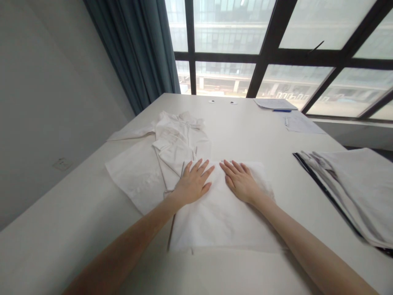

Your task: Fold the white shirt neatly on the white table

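A white garment (221, 229) lies on the white table in front of me, its near part folded into a rough rectangle. My left hand (193, 182) rests flat on its upper left part with the fingers spread. Flat on the upper right part lies my right hand (240, 180), fingers stretched out and slightly apart. Beyond and to the left, crumpled white cloth (176, 135) with a sleeve-like piece spreads over the table. Whether it is one piece with the folded part I cannot tell.
A stack of folded white cloth (362, 176) with a dark layer beneath sits at the right edge. Papers (274, 104) and a blue pen (281, 110) lie at the far right of the table (233, 131). A wall, a blue curtain (144, 53) and windows border it.
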Demonstrator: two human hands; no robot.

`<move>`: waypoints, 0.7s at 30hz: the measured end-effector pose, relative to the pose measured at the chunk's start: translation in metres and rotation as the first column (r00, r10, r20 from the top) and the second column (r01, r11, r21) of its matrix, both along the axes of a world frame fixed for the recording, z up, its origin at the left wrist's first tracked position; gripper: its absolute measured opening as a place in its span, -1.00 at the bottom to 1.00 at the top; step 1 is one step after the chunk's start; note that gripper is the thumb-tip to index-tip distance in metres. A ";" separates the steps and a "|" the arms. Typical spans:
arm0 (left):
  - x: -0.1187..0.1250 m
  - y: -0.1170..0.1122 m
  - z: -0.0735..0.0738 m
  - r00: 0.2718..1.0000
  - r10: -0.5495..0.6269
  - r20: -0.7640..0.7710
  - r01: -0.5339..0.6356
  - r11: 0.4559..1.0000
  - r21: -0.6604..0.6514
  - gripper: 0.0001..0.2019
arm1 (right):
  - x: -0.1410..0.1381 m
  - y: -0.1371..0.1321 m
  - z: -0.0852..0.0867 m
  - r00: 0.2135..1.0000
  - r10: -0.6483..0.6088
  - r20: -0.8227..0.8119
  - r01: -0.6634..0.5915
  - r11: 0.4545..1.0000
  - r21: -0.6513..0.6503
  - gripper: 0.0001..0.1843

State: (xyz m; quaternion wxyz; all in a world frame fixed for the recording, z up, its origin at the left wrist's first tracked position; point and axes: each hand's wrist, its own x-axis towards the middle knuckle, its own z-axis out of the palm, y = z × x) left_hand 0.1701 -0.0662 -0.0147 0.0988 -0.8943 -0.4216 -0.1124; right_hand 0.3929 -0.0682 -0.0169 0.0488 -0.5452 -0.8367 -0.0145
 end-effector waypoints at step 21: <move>-0.010 0.006 -0.006 0.996 0.037 0.083 -0.034 0.999 -0.039 -0.47 | 0.076 0.003 -0.020 0.973 -0.182 -0.145 0.195 0.978 0.078 -0.41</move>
